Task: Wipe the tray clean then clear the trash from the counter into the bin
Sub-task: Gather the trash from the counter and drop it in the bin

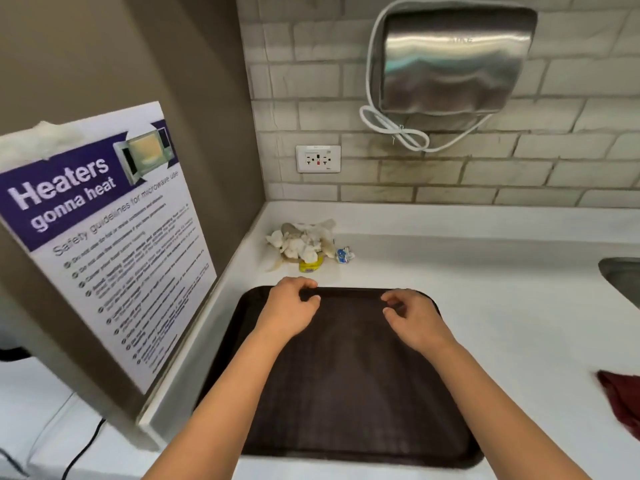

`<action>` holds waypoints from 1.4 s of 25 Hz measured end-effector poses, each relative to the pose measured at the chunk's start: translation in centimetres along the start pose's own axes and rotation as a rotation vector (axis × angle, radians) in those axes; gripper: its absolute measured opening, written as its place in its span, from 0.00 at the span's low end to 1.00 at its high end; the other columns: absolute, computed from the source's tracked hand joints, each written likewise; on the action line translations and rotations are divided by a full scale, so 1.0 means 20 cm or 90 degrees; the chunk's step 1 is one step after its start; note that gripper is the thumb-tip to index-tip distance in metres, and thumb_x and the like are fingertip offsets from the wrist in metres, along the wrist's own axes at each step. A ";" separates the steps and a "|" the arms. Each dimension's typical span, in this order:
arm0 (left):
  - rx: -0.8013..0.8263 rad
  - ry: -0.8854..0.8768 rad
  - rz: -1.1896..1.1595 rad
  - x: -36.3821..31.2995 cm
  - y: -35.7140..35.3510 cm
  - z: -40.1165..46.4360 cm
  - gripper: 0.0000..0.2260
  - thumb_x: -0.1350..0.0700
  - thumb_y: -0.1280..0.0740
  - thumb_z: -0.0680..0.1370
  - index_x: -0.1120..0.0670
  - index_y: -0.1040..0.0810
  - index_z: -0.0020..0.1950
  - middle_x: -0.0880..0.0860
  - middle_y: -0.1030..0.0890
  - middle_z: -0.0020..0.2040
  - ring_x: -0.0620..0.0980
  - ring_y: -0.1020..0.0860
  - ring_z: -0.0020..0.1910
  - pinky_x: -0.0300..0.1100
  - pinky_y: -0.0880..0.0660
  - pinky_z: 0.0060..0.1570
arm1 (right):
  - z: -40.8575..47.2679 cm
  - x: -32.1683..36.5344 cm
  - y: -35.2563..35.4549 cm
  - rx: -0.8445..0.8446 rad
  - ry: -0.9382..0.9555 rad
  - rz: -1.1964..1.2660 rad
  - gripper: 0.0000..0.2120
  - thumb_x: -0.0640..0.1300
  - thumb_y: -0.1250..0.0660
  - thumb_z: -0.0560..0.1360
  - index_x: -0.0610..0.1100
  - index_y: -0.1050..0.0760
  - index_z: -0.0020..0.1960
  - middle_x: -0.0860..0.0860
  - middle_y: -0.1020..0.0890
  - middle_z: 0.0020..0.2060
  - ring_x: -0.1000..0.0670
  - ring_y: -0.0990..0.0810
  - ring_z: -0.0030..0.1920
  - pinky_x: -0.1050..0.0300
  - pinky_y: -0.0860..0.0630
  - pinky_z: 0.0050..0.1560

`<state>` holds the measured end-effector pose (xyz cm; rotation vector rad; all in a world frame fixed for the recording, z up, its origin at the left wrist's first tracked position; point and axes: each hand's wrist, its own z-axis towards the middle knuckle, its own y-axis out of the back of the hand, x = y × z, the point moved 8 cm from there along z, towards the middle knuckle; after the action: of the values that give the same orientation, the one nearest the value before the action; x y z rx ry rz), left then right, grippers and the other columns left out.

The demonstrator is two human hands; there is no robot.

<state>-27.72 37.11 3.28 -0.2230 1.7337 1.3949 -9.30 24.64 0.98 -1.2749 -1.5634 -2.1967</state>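
Note:
A dark brown tray (349, 386) lies flat on the white counter (485, 306) in front of me. My left hand (291, 303) rests at the tray's far rim, fingers curled on the edge. My right hand (412, 313) hovers over the tray's far part, fingers loosely bent and apart, holding nothing. Behind the tray, in the counter's corner, sits a pile of trash (304, 242): crumpled white tissues, a yellow wrapper (310, 265) and a small blue-and-white wrapper (344, 255). A dark red cloth (621, 400) lies on the counter at the right edge.
A brown panel with a microwave safety poster (104, 244) stands along the left. A steel hand dryer (453, 60) and a wall socket (318, 159) are on the tiled wall. A sink edge (623, 275) shows at far right. No bin is in view.

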 end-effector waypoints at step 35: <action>-0.123 0.001 0.039 0.32 -0.23 1.11 0.21 0.62 0.36 0.76 0.53 0.30 0.69 0.54 0.32 0.70 0.53 0.33 0.69 0.42 0.33 0.65 | 1.10 -0.30 -0.52 0.052 -0.040 -0.028 0.07 0.37 0.36 0.76 0.39 0.24 0.53 0.44 0.21 0.53 0.45 0.23 0.52 0.67 0.34 0.49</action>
<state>-17.48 56.91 -4.18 -0.2775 1.6192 1.6087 0.62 45.69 -8.62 -1.3091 -1.7007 -2.1136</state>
